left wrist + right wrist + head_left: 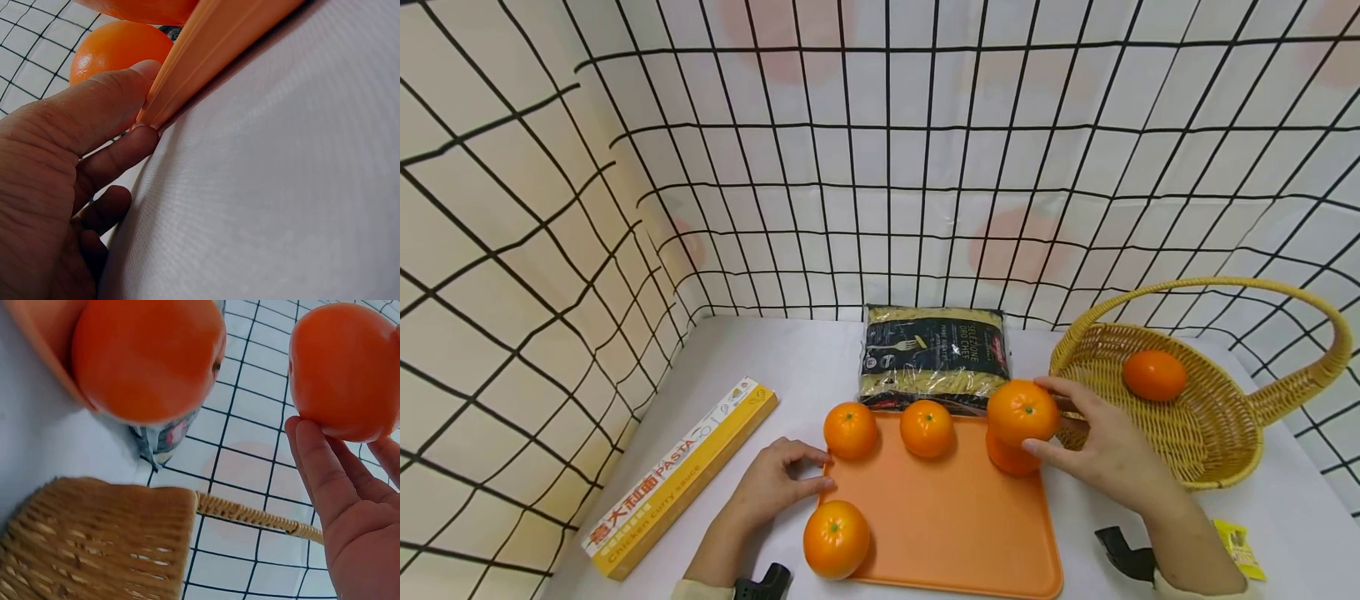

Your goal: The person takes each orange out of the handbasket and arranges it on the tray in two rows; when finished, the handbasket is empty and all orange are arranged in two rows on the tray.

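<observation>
My right hand (pixel 1101 446) grips an orange (pixel 1022 408) between thumb and fingers, raised over the tray's far right corner. Partly hidden beneath it in the head view, another orange (pixel 1013 458) sits on the tray; the right wrist view shows a gap between the held orange (pixel 344 372) and that lower orange (pixel 150 359). With thumb and forefinger, my left hand (pixel 778 482) pinches the left rim of the orange tray (pixel 955 525), as its wrist view shows at the tray edge (pixel 187 62). Other oranges lie at the tray's far left (pixel 850 431), far middle (pixel 927 429) and near left (pixel 837 540).
A wicker basket (pixel 1232 442) with a tall handle stands at the right, holding one orange (pixel 1155 375). Behind the tray lies a pasta bag (pixel 934 354). A yellow pasta box (pixel 681 479) is at the left, a small yellow packet (pixel 1238 548) at the right. Black wire grid (pixel 887 129) surrounds the table.
</observation>
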`<control>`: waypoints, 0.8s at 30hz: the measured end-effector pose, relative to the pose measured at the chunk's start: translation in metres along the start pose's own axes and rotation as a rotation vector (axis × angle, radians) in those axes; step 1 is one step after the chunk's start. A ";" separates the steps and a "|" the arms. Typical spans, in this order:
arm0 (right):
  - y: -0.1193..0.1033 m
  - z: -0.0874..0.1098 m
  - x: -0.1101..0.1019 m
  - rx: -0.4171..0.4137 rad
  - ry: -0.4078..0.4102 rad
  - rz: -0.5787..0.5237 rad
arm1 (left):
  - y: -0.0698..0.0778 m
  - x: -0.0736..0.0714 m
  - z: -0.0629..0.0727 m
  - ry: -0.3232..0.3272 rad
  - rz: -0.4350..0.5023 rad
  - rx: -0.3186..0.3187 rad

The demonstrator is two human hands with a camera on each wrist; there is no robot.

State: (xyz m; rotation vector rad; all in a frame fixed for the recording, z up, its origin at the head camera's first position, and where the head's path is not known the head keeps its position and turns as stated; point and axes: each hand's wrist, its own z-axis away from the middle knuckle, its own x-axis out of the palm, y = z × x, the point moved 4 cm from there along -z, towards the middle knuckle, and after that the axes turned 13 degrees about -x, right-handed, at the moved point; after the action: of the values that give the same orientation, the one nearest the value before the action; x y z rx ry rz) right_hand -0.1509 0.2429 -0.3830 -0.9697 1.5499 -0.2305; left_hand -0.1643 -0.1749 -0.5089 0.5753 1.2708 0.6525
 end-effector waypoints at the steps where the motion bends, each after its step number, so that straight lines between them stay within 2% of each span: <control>1: 0.000 0.000 0.002 0.004 -0.004 -0.004 | 0.000 0.000 0.000 0.000 0.000 -0.001; 7: -0.006 0.000 0.013 0.027 -0.009 -0.014 | 0.000 -0.001 0.000 0.001 -0.004 -0.005; 15: -0.006 -0.001 0.027 0.012 -0.003 -0.060 | 0.001 0.000 0.000 0.000 -0.004 -0.006; 24: -0.005 0.002 0.042 0.010 -0.035 -0.118 | 0.001 0.000 0.000 -0.004 0.000 0.002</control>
State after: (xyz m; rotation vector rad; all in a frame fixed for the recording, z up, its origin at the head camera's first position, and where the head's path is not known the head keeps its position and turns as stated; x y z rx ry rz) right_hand -0.1436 0.2117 -0.4102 -1.0534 1.4601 -0.3026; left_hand -0.1643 -0.1746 -0.5084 0.5779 1.2685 0.6495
